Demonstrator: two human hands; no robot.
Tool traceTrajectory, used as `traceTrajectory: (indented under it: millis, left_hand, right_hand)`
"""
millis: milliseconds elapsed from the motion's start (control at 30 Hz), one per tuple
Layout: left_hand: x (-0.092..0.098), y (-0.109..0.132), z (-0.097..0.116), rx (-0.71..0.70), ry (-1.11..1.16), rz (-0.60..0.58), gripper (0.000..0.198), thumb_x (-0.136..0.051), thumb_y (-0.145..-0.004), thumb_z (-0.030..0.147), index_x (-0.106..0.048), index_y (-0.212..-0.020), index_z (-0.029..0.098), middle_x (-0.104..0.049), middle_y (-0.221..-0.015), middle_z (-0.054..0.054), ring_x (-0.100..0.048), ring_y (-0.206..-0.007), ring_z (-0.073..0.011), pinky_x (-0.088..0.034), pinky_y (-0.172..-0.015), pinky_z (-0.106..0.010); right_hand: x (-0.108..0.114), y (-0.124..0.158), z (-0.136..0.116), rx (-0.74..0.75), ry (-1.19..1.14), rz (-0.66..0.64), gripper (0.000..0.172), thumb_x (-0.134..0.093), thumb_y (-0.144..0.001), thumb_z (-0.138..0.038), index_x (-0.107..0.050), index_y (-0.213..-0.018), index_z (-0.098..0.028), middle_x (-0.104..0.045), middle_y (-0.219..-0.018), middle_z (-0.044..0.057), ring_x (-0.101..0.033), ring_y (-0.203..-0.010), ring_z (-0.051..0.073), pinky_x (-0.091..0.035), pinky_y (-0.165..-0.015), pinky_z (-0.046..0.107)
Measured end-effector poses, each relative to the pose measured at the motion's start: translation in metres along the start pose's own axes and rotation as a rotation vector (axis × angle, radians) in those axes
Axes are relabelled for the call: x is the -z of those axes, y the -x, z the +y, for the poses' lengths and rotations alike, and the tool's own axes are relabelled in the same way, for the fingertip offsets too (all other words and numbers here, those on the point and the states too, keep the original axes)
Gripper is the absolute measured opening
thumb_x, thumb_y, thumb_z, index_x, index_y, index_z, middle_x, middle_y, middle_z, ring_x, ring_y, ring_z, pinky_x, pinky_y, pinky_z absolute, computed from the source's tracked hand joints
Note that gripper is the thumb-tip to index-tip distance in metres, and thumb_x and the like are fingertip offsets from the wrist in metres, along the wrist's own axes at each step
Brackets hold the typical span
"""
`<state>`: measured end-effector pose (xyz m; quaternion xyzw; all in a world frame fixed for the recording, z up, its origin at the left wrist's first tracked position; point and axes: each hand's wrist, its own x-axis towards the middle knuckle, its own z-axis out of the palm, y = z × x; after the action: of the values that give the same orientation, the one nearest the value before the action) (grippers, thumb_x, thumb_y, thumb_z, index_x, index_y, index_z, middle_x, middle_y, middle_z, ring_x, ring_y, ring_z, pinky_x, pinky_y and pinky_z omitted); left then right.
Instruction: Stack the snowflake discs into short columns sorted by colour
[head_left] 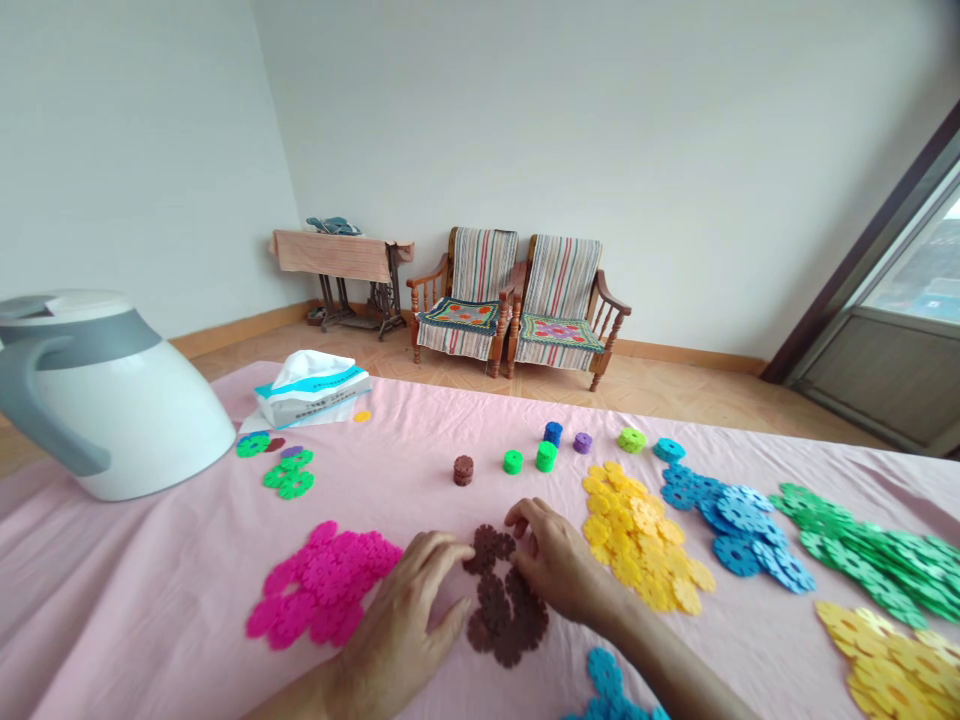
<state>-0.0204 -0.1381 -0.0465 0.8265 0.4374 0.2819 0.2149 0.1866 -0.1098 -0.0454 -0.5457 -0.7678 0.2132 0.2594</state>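
Note:
A loose pile of brown flower-shaped plastic discs (506, 620) lies on the pink cloth between my two hands. My left hand (409, 610) is at the pile's left side, thumb apart from the fingers, with its fingertips at the edge of the upper discs. From the right, my right hand (559, 560) reaches over the pile's edge; its fingers are bent and loosely apart, and I see nothing held in them. Beyond the pile stands a short stack of brown discs (463, 471). Pink discs (330, 585) lie left of my left hand, yellow discs (641, 540) right of my right hand.
Small stacks, including a bright green one (546, 457) and a dark blue one (553, 432), stand farther back. Blue discs (739, 520) and green discs (877, 555) spread rightward. A white jug (142, 410) and a tissue pack (311, 392) stand left. Two wooden chairs are beyond the table.

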Motion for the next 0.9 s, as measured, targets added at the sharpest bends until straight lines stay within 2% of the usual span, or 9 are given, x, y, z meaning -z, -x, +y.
traceTrajectory:
  millis: [133,267,367,500,633,733,800,900]
  left_hand:
    - [-0.002,0.000,-0.003,0.012,0.019,0.009,0.035,-0.050,-0.079,0.010,-0.048,-0.111,0.025,-0.053,-0.110,-0.004,-0.050,-0.107,-0.0186,-0.044,-0.093,-0.035]
    - [-0.002,-0.006,0.001,0.003,0.030,0.025,0.041,-0.049,-0.079,0.010,-0.046,-0.117,0.026,-0.052,-0.115,-0.005,-0.048,-0.110,-0.0198,-0.043,-0.096,-0.038]
    - [-0.003,-0.018,0.004,-0.015,0.017,0.014,0.046,-0.051,-0.079,0.013,-0.043,-0.122,0.025,-0.051,-0.120,-0.007,-0.046,-0.113,-0.0217,-0.040,-0.098,-0.042]
    - [-0.004,-0.036,0.010,-0.025,-0.022,-0.037,0.051,-0.055,-0.075,0.012,-0.044,-0.124,0.021,-0.051,-0.120,-0.008,-0.045,-0.114,-0.0226,-0.039,-0.099,-0.042]
    - [-0.003,-0.042,0.019,-0.024,-0.026,-0.133,0.031,-0.056,-0.075,0.014,-0.058,-0.105,0.020,-0.057,-0.102,-0.006,-0.051,-0.100,-0.0205,-0.044,-0.088,-0.034]
    - [0.000,-0.040,0.026,0.033,-0.033,-0.167,0.016,-0.056,-0.076,0.017,-0.061,-0.090,0.020,-0.058,-0.091,-0.004,-0.055,-0.088,-0.0181,-0.046,-0.078,-0.029]
    - [0.002,-0.041,0.028,0.040,-0.039,-0.164,0.014,-0.055,-0.077,0.016,-0.061,-0.089,0.021,-0.058,-0.090,-0.003,-0.055,-0.087,-0.0175,-0.045,-0.078,-0.028]
    - [0.004,-0.050,0.027,-0.022,-0.057,-0.182,0.018,-0.053,-0.078,0.013,-0.061,-0.092,0.021,-0.058,-0.091,-0.002,-0.054,-0.090,-0.0172,-0.043,-0.081,-0.028]
  right_hand:
    - [0.004,0.000,-0.003,0.008,0.002,-0.034,0.029,-0.044,-0.068,-0.006,-0.058,-0.088,-0.020,-0.053,-0.086,0.002,-0.051,-0.069,0.011,-0.036,-0.063,0.022]
    - [0.006,0.005,-0.010,-0.014,0.021,-0.037,0.023,-0.045,-0.065,-0.006,-0.056,-0.081,-0.019,-0.053,-0.081,0.001,-0.050,-0.066,0.011,-0.034,-0.058,0.021]
    - [0.004,0.010,-0.009,-0.015,0.030,-0.012,0.023,-0.044,-0.063,-0.004,-0.054,-0.078,-0.018,-0.053,-0.077,0.001,-0.050,-0.064,0.011,-0.033,-0.058,0.021]
    - [-0.002,0.014,0.004,-0.002,-0.041,0.072,0.025,-0.044,-0.066,-0.005,-0.054,-0.084,-0.019,-0.054,-0.076,0.000,-0.050,-0.065,0.011,-0.035,-0.058,0.021]
    - [-0.004,0.012,0.019,-0.105,-0.128,0.221,0.017,-0.042,-0.074,-0.012,-0.053,-0.086,-0.018,-0.050,-0.062,-0.003,-0.046,-0.054,0.011,-0.033,-0.052,0.021]
    - [-0.003,0.010,0.024,-0.174,-0.208,0.279,0.014,-0.043,-0.078,-0.019,-0.054,-0.086,-0.017,-0.049,-0.058,-0.004,-0.045,-0.051,0.010,-0.032,-0.049,0.021]
    - [-0.004,0.009,0.026,-0.193,-0.256,0.309,0.014,-0.043,-0.079,-0.021,-0.055,-0.085,-0.018,-0.050,-0.058,-0.004,-0.046,-0.050,0.010,-0.032,-0.048,0.021]
    - [-0.009,0.008,0.031,-0.212,-0.322,0.344,0.014,-0.043,-0.080,-0.023,-0.055,-0.084,-0.018,-0.051,-0.057,-0.004,-0.045,-0.048,0.009,-0.031,-0.046,0.021]
